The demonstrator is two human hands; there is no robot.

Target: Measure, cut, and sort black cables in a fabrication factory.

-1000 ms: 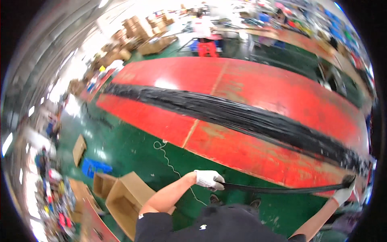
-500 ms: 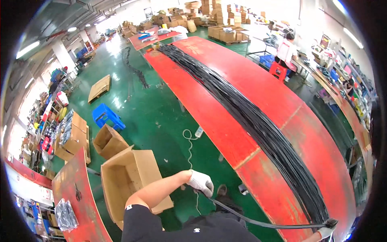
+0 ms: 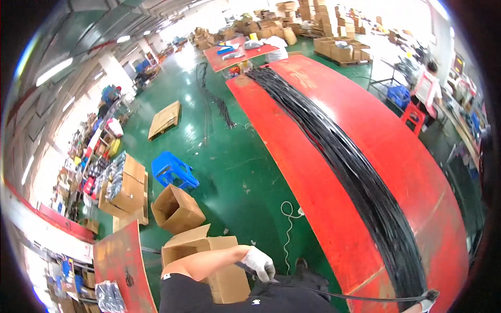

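**Left hand (image 3: 260, 264) curled around black strip (image 3: 344, 296), right hand (image 3: 427, 302) clenched on it too**

Strip spans left-right between them, near side. Black bundle (image 3: 360, 182) lies right of left hand, long axis near-to-far on red table (image 3: 313, 172); right hand is nearer, by its near end, contact unclear.

- white-gloved left hand (image 3: 259, 263) is pinching a thin black strip (image 3: 347, 297)
- right hand (image 3: 428, 302) is gripping it too, down by the red table (image 3: 386, 141)
- big black bundle (image 3: 355, 172) is lying lengthwise on that table
- blue stool (image 3: 171, 167) is sitting near some open cardboard boxes (image 3: 188, 215)
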